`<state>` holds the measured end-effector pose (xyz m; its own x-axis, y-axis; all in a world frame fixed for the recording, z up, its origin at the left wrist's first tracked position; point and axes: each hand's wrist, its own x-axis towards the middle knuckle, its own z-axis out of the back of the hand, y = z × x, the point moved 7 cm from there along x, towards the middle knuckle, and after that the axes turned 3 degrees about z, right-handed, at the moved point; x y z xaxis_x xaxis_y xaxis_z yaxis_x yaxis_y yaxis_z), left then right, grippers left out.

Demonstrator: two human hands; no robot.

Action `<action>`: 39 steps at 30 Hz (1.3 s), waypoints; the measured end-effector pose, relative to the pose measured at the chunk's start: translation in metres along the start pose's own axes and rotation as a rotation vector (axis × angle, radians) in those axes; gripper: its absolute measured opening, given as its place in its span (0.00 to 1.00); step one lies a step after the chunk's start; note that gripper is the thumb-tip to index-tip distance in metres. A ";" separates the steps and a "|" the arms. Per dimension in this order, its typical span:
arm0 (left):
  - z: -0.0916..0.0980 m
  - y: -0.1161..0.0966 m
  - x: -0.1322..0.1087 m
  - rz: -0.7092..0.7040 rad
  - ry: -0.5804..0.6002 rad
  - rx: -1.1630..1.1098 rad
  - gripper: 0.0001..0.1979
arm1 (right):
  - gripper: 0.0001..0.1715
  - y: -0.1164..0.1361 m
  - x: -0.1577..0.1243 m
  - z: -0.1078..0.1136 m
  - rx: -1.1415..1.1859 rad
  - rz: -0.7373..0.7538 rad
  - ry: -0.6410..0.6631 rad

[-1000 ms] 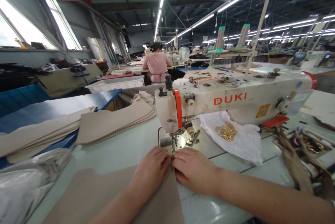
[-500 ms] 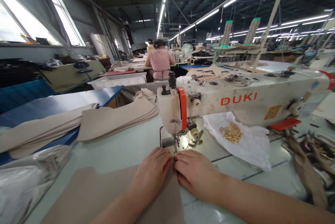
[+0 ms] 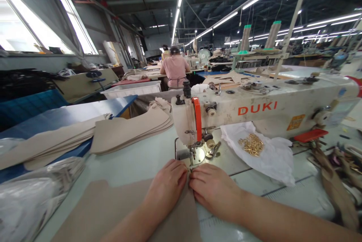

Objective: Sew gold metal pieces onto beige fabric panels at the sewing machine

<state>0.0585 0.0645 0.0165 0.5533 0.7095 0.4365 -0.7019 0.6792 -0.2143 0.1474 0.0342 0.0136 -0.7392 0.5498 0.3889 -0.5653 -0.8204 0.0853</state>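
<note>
A large beige fabric piece (image 3: pixel 127 200) lies on the pale table in front of the sewing machine (image 3: pixel 185 121). My left hand (image 3: pixel 168 183) rests on its upper right part, fingers closed on the edge just before the needle. Close beside it, my right hand (image 3: pixel 212 187) pinches the same edge from the right. The fingertips of both hands nearly meet below the presser foot (image 3: pixel 193 157). Whatever small part may sit between the fingertips is hidden.
Stacked beige panels (image 3: pixel 132 132) lie behind to the left, near clear plastic wrapping (image 3: pixel 42 196). Right of the needle, a white bag (image 3: pixel 271 159) holds small gold metal pieces (image 3: pixel 252 145). Fabric strips (image 3: pixel 336 185) clutter the right side. A person in pink (image 3: pixel 175 70) sits farther back.
The view has shifted slightly, so the scene sits a little farther right. Both hands keep their closed hold on the fabric edge, with no clear movement relative to the machine.
</note>
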 end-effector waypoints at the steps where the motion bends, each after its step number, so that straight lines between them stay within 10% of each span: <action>1: 0.000 0.000 0.000 -0.003 -0.002 0.002 0.08 | 0.06 0.001 -0.001 -0.001 -0.007 0.023 -0.005; 39: 0.014 -0.004 -0.003 0.001 0.032 -0.073 0.11 | 0.05 -0.003 0.005 0.001 -0.022 -0.027 0.072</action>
<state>0.0536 0.0567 0.0278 0.5672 0.7153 0.4082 -0.6690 0.6893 -0.2782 0.1457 0.0388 0.0165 -0.7476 0.5824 0.3192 -0.5929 -0.8018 0.0742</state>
